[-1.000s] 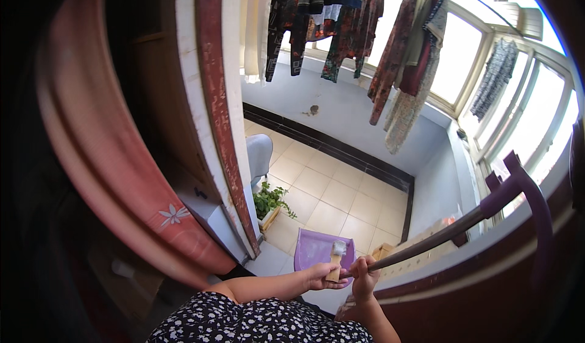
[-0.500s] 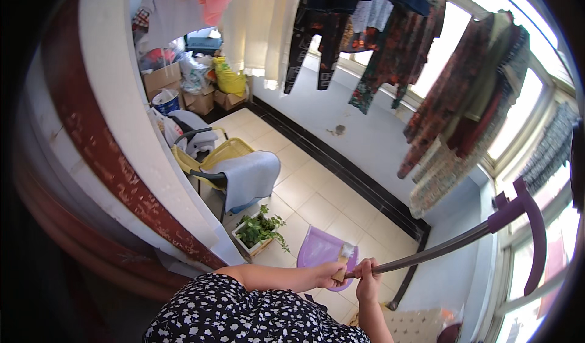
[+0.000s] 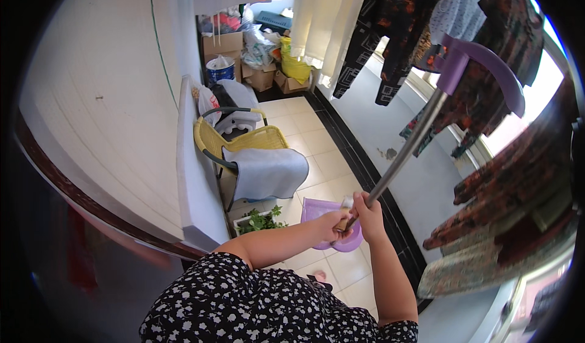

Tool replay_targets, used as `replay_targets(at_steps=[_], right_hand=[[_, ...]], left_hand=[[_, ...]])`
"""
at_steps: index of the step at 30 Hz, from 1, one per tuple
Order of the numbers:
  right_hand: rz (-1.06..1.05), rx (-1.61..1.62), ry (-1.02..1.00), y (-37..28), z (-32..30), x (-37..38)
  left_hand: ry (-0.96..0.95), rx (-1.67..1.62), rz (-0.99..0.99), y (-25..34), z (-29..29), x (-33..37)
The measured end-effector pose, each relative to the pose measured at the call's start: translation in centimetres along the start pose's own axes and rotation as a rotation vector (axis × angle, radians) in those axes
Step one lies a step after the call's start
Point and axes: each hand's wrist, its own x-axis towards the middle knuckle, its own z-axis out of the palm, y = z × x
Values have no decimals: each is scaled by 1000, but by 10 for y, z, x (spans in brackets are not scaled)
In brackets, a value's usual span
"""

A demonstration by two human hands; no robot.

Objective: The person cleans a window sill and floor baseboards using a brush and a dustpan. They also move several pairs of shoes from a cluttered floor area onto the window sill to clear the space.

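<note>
My right hand [image 3: 367, 212] is closed round a grey metal pole [image 3: 407, 151]. A curved purple piece [image 3: 487, 78] is fixed to the pole's raised end, at the upper right. Beside it, my left hand [image 3: 332, 226] is closed on a small brush [image 3: 346, 212] with a tan handle and a pale tip, held against the pole's lower part. Under both hands shows a lilac dustpan [image 3: 317, 208], partly covered by them. Whether the pole joins the dustpan, I cannot tell.
A yellow chair [image 3: 262, 137] with a grey cloth [image 3: 268, 172] stands left, near a potted plant [image 3: 259, 221]. Clothes [image 3: 402, 32] hang along the windows at right. Cardboard boxes [image 3: 259, 78], bags and a blue bucket [image 3: 220, 69] crowd the far corner. A low wall [image 3: 198, 172] edges the left.
The pole has swung from pointing right to pointing up and right, its purple end now higher. Both hands have risen in view, still on it. My view has turned to the right.
</note>
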Motion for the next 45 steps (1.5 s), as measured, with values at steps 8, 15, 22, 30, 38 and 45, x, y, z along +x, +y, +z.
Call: replay_targets(at_steps=[8, 15, 22, 30, 38, 45], right_hand=[[95, -156, -214, 13, -45, 139], [79, -208, -352, 19, -24, 264], [-19, -237, -561, 40, 33, 430], [-3, -157, -805, 34, 103, 611], [67, -85, -980, 68, 144, 779], [121, -53, -1126, 89, 164, 942]], left_hand=[[29, -184, 208, 72, 32, 88], [81, -302, 344, 173, 19, 141], [140, -422, 501, 321, -3, 170], [250, -398, 574, 485, -13, 184], [172, -430, 802, 617, -79, 264], [399, -574, 912, 731, -100, 311]])
